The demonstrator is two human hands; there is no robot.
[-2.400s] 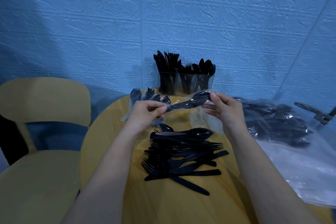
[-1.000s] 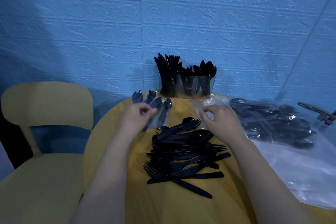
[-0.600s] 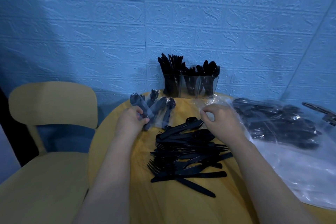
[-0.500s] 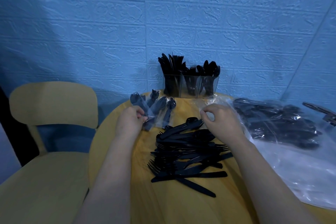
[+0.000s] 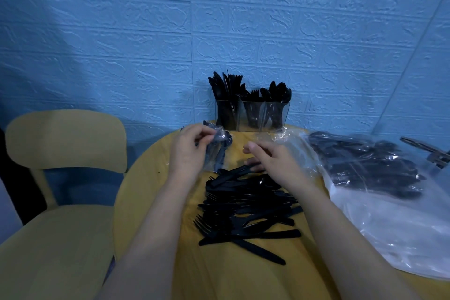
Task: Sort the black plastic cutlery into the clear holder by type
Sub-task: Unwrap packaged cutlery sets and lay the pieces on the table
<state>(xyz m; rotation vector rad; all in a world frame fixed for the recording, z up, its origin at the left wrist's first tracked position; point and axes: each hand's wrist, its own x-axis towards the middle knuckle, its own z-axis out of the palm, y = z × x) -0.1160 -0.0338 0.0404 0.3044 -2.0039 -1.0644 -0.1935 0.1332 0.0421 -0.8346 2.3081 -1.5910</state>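
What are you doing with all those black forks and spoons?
A person is sorting black plastic cutlery. The left hand grips a small wrapped packet of cutlery lifted above the round table. The right hand hovers open over the loose pile. The clear holder by the wall already has cutlery in it.

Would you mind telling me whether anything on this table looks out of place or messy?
Nothing looks damaged. The loose cutlery pile lies jumbled mid-table, forks, knives and spoons crossing one another. A big plastic bag of more cutlery sprawls over the table's right edge. The left hand holds a small wrapped packet. The holder stands upright.
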